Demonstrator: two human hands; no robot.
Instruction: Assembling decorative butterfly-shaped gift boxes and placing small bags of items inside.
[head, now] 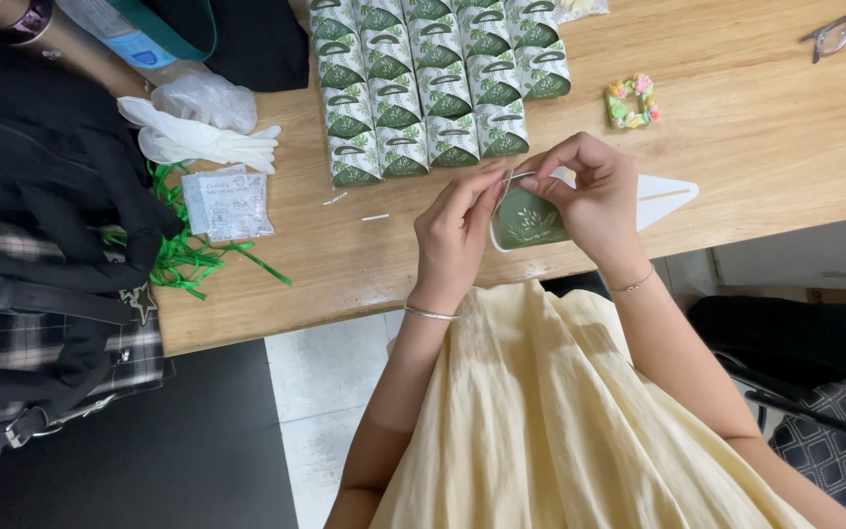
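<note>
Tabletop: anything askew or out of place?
Mostly tidy: finished boxes sit in neat rows. Green shreds spill by the table edge, and two white scraps lie loose. Both hands, left and right, fold a green box.

Your way is open across the bare wooden table at right. Stacked green boxes block the upper centre; white gloves and green ribbon crowd the left.

Your left hand and right hand pinch a green paper box at the table edge. Finished green boxes sit in rows beyond.
</note>
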